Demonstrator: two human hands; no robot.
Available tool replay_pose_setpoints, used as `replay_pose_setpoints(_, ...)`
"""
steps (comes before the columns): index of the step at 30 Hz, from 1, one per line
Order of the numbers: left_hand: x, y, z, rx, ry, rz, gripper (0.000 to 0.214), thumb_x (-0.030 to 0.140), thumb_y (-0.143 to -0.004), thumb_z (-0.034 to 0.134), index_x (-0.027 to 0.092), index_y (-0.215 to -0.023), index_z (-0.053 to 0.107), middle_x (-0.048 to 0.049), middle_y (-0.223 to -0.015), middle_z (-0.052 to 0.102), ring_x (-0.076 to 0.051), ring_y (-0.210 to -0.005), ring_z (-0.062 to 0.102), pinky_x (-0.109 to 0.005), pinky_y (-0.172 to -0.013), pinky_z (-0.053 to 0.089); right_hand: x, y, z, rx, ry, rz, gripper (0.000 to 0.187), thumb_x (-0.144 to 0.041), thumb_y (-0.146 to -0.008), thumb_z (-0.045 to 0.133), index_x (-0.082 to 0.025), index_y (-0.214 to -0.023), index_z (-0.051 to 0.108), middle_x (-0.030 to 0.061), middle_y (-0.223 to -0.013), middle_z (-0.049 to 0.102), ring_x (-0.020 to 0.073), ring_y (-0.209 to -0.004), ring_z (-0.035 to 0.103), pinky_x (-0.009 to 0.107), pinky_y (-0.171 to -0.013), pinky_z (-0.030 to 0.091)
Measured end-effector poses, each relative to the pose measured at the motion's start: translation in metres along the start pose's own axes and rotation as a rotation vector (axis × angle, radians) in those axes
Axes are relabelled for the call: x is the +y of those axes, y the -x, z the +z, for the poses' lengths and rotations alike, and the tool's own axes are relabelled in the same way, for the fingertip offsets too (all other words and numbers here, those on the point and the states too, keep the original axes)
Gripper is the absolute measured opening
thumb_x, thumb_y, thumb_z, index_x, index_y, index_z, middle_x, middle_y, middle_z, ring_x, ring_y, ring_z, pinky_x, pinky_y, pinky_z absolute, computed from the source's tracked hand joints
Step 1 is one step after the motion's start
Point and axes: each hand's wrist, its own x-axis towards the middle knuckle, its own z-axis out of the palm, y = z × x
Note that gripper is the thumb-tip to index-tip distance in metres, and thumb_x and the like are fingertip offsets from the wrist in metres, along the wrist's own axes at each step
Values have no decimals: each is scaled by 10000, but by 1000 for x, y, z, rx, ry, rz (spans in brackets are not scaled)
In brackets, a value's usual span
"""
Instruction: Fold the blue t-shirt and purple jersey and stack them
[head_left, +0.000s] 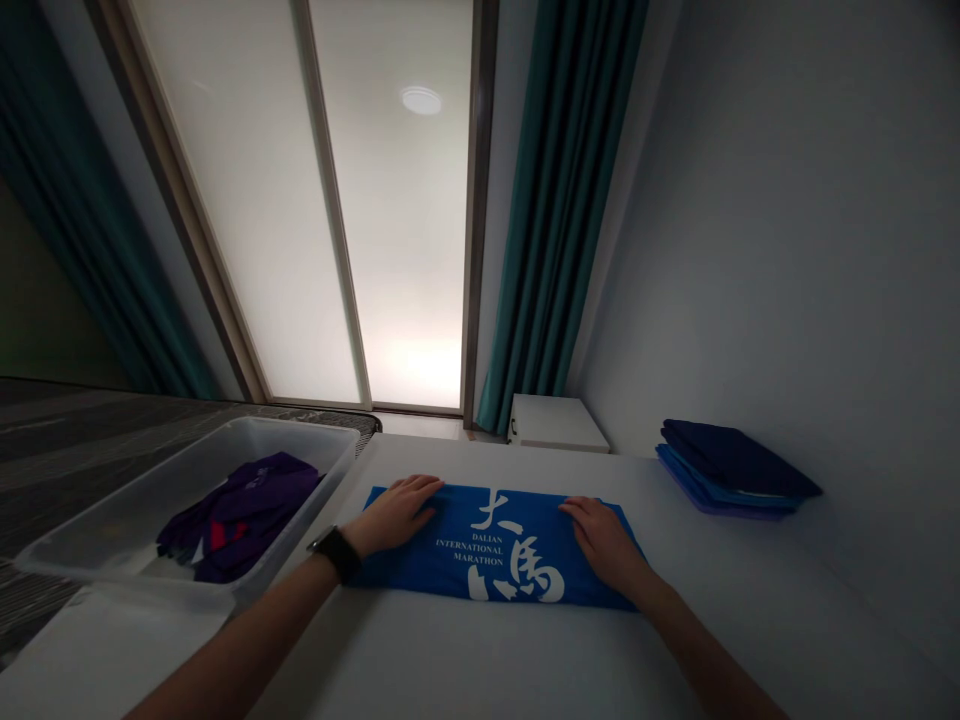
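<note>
A folded blue shirt (495,545) with white lettering lies flat on the white table (525,660) in front of me. My left hand (397,512), with a dark watch on its wrist, rests palm down on the shirt's left end, fingers stretched out. On the shirt's right end my right hand (604,540) lies flat too, fingers apart. Neither hand grips the cloth.
A clear plastic bin (150,500) at the left holds crumpled purple clothes (240,515). A stack of folded dark blue and purple garments (731,470) sits at the table's far right by the wall. A small white cabinet (559,422), teal curtains and a window stand behind.
</note>
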Motion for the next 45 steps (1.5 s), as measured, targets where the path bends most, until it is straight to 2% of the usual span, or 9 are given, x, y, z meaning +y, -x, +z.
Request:
replay_pose_setpoints(3, -13, -19, 1, -86, -10, -21, 479, 347, -971, 437, 200, -1426, 453, -101, -1455, 492, -262, -1326, 460, -431, -1114, 339, 9, -19, 4, -81, 6, 12, 489, -262, -957, 274, -176, -1364, 531, 95, -1423, 519, 225, -1322, 444, 419, -1129, 293)
replay_pose_setpoints(6, -24, -22, 16, -115, -23, -30, 536, 441, -1011, 327, 180, -1475, 386, -106, -1533, 382, -261, -1403, 358, -446, -1152, 275, 21, -24, 16, -150, 58, 51, 557, -375, -985, 219, -154, -1458, 411, 85, -1518, 405, 213, -1406, 336, 442, -1181, 181)
replay_pose_setpoints(9, -32, -15, 34, -64, -31, -37, 565, 489, -1024, 247, 214, -1514, 308, -60, -1576, 287, -231, -1455, 252, -443, -1189, 184, 34, -19, 26, -184, 138, 134, 610, -439, -984, 182, -149, -1500, 330, 72, -1563, 315, 206, -1448, 249, 467, -1196, 94)
replay_pose_setpoints(15, -42, -11, 49, 15, -54, -106, 565, 507, -1021, 223, 245, -1516, 299, -32, -1572, 283, -223, -1460, 237, -449, -1188, 172, 55, -11, 29, -207, 130, 394, 605, -381, -982, 118, -165, -1544, 185, 34, -1601, 196, 180, -1474, 150, 477, -1192, 109)
replay_pose_setpoints(27, -45, -9, 55, 106, -90, -107, 536, 481, -1026, 249, 228, -1482, 375, -52, -1538, 371, -201, -1434, 307, -441, -1181, 218, 73, 3, 32, -121, 87, 405, 572, -359, -983, 158, -180, -1498, 331, 42, -1575, 286, 182, -1463, 198, 481, -1193, 121)
replay_pose_setpoints(33, -33, -3, 45, 213, -182, -79, 508, 449, -1020, 306, 208, -1450, 428, -81, -1485, 459, -226, -1399, 374, -496, -1190, 173, 73, 3, 29, -96, 111, 421, 574, -340, -975, 165, -146, -1474, 373, 70, -1549, 342, 205, -1445, 258, 513, -1178, 170)
replay_pose_setpoints(37, -1, 0, 45, 241, -177, -5, 532, 449, -1026, 288, 196, -1490, 350, -78, -1524, 401, -218, -1422, 330, -461, -1189, 210, 42, 1, 23, -7, 243, 309, 592, -318, -954, 214, -67, -1467, 369, 120, -1540, 344, 239, -1445, 259, 531, -1189, 91)
replay_pose_setpoints(41, 32, -1, 62, 159, -119, 54, 604, 495, -1016, 285, 182, -1532, 247, -91, -1553, 342, -247, -1432, 308, -459, -1161, 285, -36, -8, 25, -53, 155, 96, 589, -369, -981, 206, -106, -1487, 353, 97, -1549, 329, 226, -1448, 251, 483, -1195, 132)
replay_pose_setpoints(45, 44, -1, 74, 128, -117, 39, 569, 424, -1024, 270, 152, -1524, 265, -113, -1555, 330, -252, -1439, 291, -465, -1168, 269, -114, -18, 32, -185, 28, -51, 576, -399, -998, 208, -150, -1506, 317, 54, -1572, 272, 215, -1461, 211, 442, -1197, 157)
